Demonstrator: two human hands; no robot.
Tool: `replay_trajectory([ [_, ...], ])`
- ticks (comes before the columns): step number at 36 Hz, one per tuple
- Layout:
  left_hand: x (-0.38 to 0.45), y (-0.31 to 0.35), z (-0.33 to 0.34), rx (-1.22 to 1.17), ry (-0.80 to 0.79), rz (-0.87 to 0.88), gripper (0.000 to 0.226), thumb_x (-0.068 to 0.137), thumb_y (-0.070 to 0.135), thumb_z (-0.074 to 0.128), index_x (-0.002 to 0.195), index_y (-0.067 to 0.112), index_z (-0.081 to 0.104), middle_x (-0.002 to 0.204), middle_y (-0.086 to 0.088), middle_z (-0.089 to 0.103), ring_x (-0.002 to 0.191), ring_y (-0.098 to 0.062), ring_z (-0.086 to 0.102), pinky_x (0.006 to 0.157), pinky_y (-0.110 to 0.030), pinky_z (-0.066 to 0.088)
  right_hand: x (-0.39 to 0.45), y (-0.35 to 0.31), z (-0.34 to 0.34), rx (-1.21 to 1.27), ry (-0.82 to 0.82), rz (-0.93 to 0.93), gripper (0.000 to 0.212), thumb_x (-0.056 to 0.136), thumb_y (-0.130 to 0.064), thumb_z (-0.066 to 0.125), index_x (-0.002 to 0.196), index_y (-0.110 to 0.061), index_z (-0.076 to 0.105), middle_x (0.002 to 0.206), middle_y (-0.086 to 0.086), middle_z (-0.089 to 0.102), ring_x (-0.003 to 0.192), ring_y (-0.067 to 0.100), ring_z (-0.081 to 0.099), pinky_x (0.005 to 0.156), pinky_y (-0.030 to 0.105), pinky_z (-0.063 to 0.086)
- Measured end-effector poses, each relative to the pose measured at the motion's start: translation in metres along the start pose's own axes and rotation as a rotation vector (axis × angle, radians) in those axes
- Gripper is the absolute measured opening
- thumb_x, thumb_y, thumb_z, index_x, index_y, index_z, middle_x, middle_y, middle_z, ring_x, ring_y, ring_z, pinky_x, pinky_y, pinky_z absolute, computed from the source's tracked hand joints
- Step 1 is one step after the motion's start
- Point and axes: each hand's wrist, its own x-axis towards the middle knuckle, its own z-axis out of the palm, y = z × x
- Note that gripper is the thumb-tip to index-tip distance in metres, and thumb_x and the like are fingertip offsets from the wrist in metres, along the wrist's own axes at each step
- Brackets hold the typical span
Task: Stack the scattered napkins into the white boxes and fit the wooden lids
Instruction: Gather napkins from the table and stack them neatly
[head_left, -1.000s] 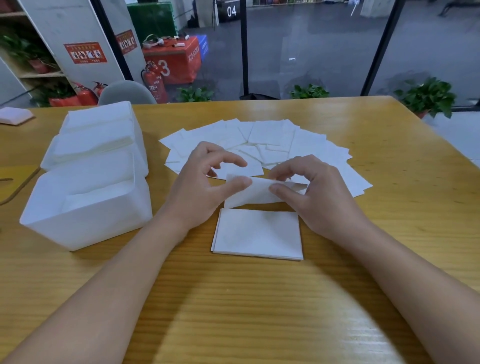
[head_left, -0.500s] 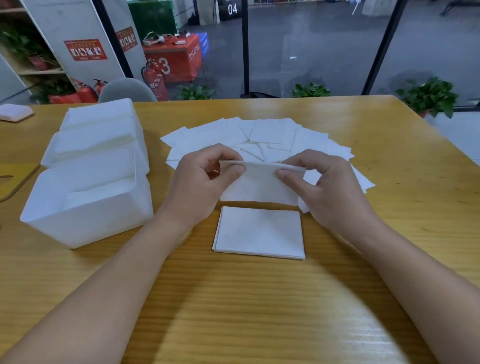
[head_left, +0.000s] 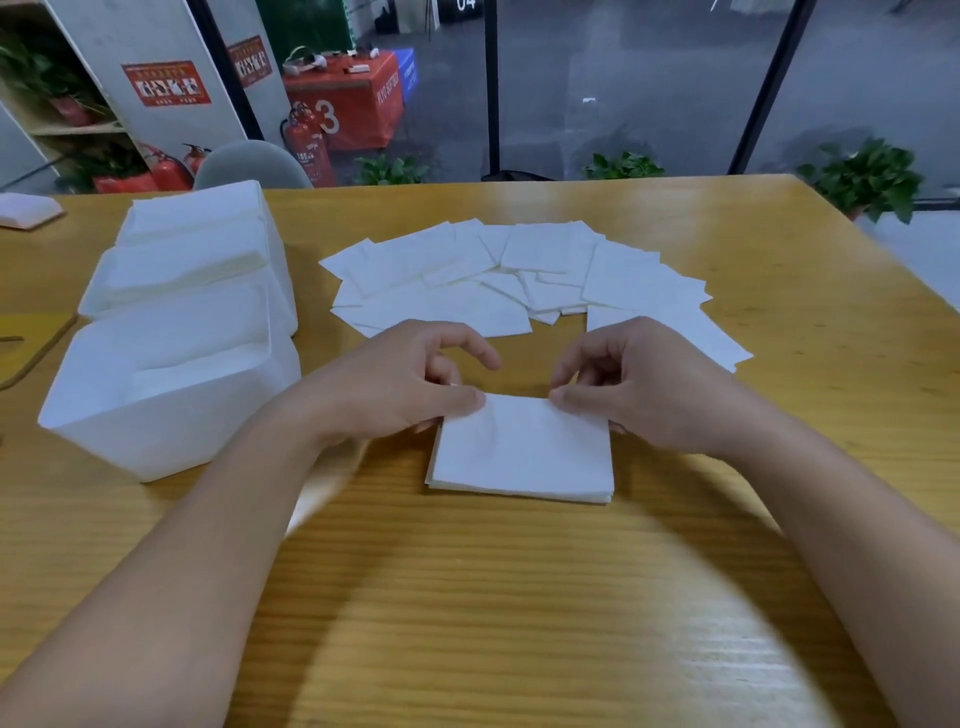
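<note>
- The left hand (head_left: 395, 387) sits just left of the frame's centre, thumb and fingers (head_left: 467, 345) curled, pinching the far left corner of the top napkin (head_left: 522, 447).
- The right hand (head_left: 649, 387) mirrors it at the far right corner of that napkin, thumb pressed on the sheet and fingers bent above it.
- The top napkin lies flat on a small squared stack (head_left: 519, 491) on the table (head_left: 519, 623), at the centre of the view, with its near edge toward the person.
- The scattered napkins (head_left: 519, 270) fan out in an overlapping arc at 12 o'clock from the stack, apart from it, with bare table between.
- The arc's right end reaches down to about 2 o'clock, passing behind the right hand.
- Two white boxes stand at 9 to 10 o'clock from the stack, touching one another.
- The near white box (head_left: 171, 400) is open at the top, and white paper shows inside it.
- The far white box (head_left: 197, 249) also holds white paper that rises above its rim.
- A flat wooden piece (head_left: 31, 343) lies on the table at 9 o'clock beyond the near box, cut off by the left edge; whether it is a lid I cannot tell.
- A small pale object (head_left: 28, 210) rests at the table's far left corner.
- Beyond the table, at 12 o'clock, potted plants (head_left: 862, 176) stand by the glass wall, and red fire extinguishers (head_left: 306, 150) sit at 11 o'clock.
</note>
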Motion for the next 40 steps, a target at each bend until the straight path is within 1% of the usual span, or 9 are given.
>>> replay_trajectory([
  [4, 0.003, -0.005, 0.002, 0.056, 0.013, -0.022, 0.024, 0.1, 0.027, 0.077, 0.12, 0.038, 0.071, 0.07, -0.001, 0.062, 0.062, -0.013, 0.054, 0.07, -0.03, 0.044, 0.0, 0.003, 0.005, -0.127, 0.023, -0.026, 0.01, 0.091, -0.031, 0.086, 0.087, -0.03, 0.077, 0.073, -0.009, 0.071, 0.059, 0.002, 0.055, 0.054, 0.017, 0.042],
  [8, 0.005, -0.009, 0.001, 0.135, 0.021, -0.023, 0.023, 0.097, 0.034, 0.081, 0.117, 0.039, 0.072, 0.073, -0.009, 0.063, 0.061, -0.01, 0.052, 0.075, -0.033, 0.048, 0.0, 0.004, 0.004, -0.168, 0.064, -0.047, 0.01, 0.09, -0.035, 0.086, 0.085, -0.032, 0.077, 0.076, -0.009, 0.07, 0.06, 0.002, 0.055, 0.056, 0.019, 0.043],
  [12, 0.005, -0.009, -0.001, 0.175, 0.09, -0.008, 0.025, 0.088, 0.047, 0.088, 0.108, 0.038, 0.076, 0.067, 0.006, 0.057, 0.058, -0.005, 0.049, 0.067, -0.03, 0.043, 0.004, 0.009, -0.004, -0.25, 0.152, -0.027, 0.008, 0.095, -0.031, 0.08, 0.088, -0.033, 0.076, 0.074, -0.018, 0.07, 0.058, 0.004, 0.057, 0.053, 0.021, 0.044],
  [17, 0.006, -0.012, 0.001, 0.197, 0.103, 0.004, 0.028, 0.082, 0.05, 0.092, 0.098, 0.033, 0.076, 0.072, 0.01, 0.058, 0.062, -0.006, 0.048, 0.065, -0.032, 0.043, 0.007, 0.017, -0.01, -0.452, 0.186, 0.038, 0.009, 0.09, -0.031, 0.081, 0.09, -0.032, 0.072, 0.082, -0.012, 0.07, 0.068, 0.003, 0.06, 0.059, 0.025, 0.041],
  [25, 0.012, -0.011, 0.017, 0.207, 0.056, 0.04, 0.013, 0.091, 0.044, 0.085, 0.094, 0.037, 0.074, 0.088, 0.005, 0.068, 0.066, -0.003, 0.048, 0.064, -0.028, 0.044, 0.01, 0.021, 0.0, -0.447, 0.238, 0.009, 0.016, 0.095, -0.024, 0.073, 0.08, -0.032, 0.07, 0.075, -0.015, 0.069, 0.076, 0.004, 0.062, 0.066, 0.031, 0.052],
  [30, 0.012, -0.01, 0.023, 0.201, 0.093, 0.06, 0.012, 0.092, 0.042, 0.084, 0.095, 0.036, 0.074, 0.085, 0.006, 0.067, 0.067, -0.003, 0.048, 0.066, -0.029, 0.044, 0.01, 0.018, 0.001, -0.378, 0.245, -0.011, 0.019, 0.096, -0.022, 0.071, 0.079, -0.03, 0.07, 0.072, -0.014, 0.069, 0.07, 0.005, 0.061, 0.061, 0.025, 0.047],
  [34, 0.014, -0.004, 0.035, 0.104, 0.212, 0.126, 0.017, 0.103, 0.041, 0.072, 0.12, 0.041, 0.07, 0.094, 0.012, 0.076, 0.076, -0.008, 0.063, 0.074, -0.028, 0.052, 0.006, 0.005, 0.005, -0.065, 0.31, -0.085, 0.017, 0.098, -0.024, 0.073, 0.082, -0.025, 0.071, 0.068, -0.014, 0.065, 0.06, 0.007, 0.051, 0.056, 0.018, 0.041],
  [37, 0.014, 0.006, 0.042, -0.099, 0.202, 0.173, 0.034, 0.114, 0.037, 0.053, 0.148, 0.041, 0.058, 0.112, 0.009, 0.08, 0.104, -0.009, 0.074, 0.09, -0.026, 0.057, 0.002, -0.007, 0.012, 0.097, 0.299, -0.211, 0.015, 0.102, -0.02, 0.072, 0.087, -0.021, 0.071, 0.075, -0.008, 0.065, 0.068, 0.022, 0.054, 0.061, 0.025, 0.044],
  [40, 0.013, 0.013, 0.045, -0.312, 0.243, 0.186, 0.035, 0.117, 0.031, 0.047, 0.146, 0.026, 0.065, 0.113, -0.005, 0.08, 0.109, -0.021, 0.077, 0.098, -0.039, 0.062, -0.002, -0.012, 0.021, 0.122, 0.226, -0.305, 0.014, 0.103, -0.015, 0.072, 0.09, -0.018, 0.073, 0.085, -0.007, 0.071, 0.079, 0.021, 0.061, 0.072, 0.028, 0.05],
])
